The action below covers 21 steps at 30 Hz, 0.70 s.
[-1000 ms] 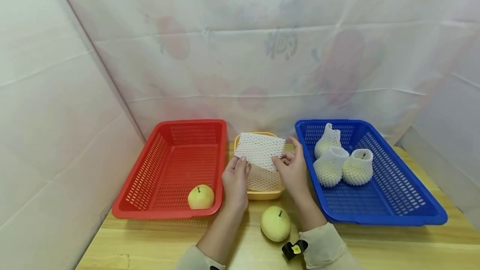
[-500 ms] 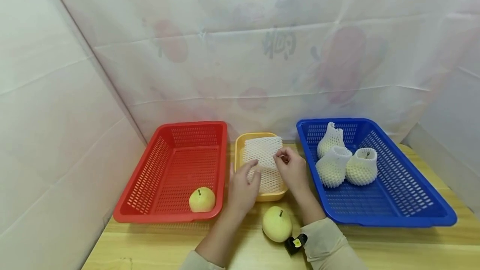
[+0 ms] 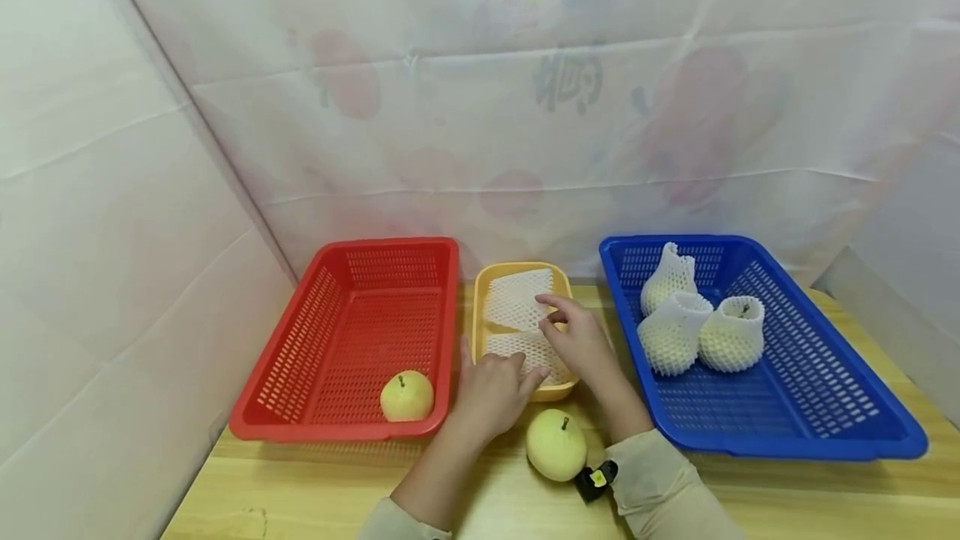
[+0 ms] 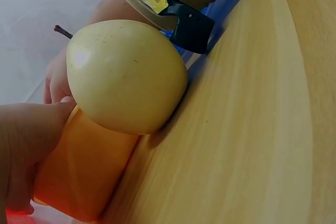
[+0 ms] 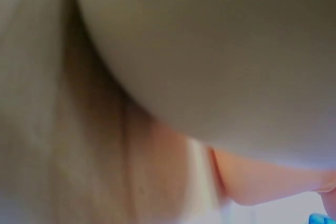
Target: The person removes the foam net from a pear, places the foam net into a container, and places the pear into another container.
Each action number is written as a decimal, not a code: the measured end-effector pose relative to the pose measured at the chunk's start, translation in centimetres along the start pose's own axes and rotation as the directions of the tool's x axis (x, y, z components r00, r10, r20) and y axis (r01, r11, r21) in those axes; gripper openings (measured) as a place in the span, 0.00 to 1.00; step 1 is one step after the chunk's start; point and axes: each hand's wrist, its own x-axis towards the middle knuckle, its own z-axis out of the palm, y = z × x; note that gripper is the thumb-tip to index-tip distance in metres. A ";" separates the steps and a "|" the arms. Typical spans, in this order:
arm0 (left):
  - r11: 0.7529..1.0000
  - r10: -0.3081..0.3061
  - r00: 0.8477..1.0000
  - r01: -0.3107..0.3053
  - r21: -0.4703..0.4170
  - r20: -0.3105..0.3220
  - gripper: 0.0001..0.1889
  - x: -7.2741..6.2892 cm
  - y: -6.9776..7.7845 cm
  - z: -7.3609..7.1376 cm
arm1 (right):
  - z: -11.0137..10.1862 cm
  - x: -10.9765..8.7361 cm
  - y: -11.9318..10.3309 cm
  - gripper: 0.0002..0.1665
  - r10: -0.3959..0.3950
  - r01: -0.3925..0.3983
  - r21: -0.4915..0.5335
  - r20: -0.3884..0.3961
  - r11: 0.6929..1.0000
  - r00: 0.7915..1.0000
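Head view, taking the yellow tray (image 3: 553,393) as landmark: nearest you, a bare pear (image 3: 556,445) sits on the wooden table (image 3: 300,490) just before the tray, beside the black wrist mount (image 3: 596,480) at your right cuff. Your left hand (image 3: 491,394) lies over the tray's near-left part, fingers bent down by the near foam net (image 3: 531,350); you can't tell from these views whether it has hold of anything. Your right hand (image 3: 581,344) is over the tray's right side, thumb and forefinger apart with no grip on anything, forefinger tip by the right edge of the far foam net (image 3: 520,298). Both nets lie in the tray. To its left, the red basket (image 3: 390,319) holds one pear (image 3: 407,397) in its near-right corner; to its right, the blue basket (image 3: 727,411) holds three net-wrapped pears (image 3: 672,336). Behind the tray hangs a pale printed cloth (image 3: 450,140).
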 end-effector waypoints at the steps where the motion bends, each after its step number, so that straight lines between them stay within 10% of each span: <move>1: 1.000 0.002 1.000 -0.002 0.005 -0.004 0.30 0.0 0.0 -0.1 | 0.0 0.0 0.0 0.22 0.001 -0.001 -0.007 0.025 1.000 1.000; 8: 1.000 0.010 0.999 -0.010 0.011 -0.042 0.28 0.1 0.1 -0.4 | 0.1 0.3 -0.1 0.27 -0.012 0.028 -0.145 0.108 0.989 0.994; 21: 0.999 0.021 0.999 -0.020 0.029 -0.039 0.28 -0.1 0.2 -0.3 | 0.4 -0.2 0.6 0.19 -0.038 0.021 -0.241 -0.067 0.970 0.997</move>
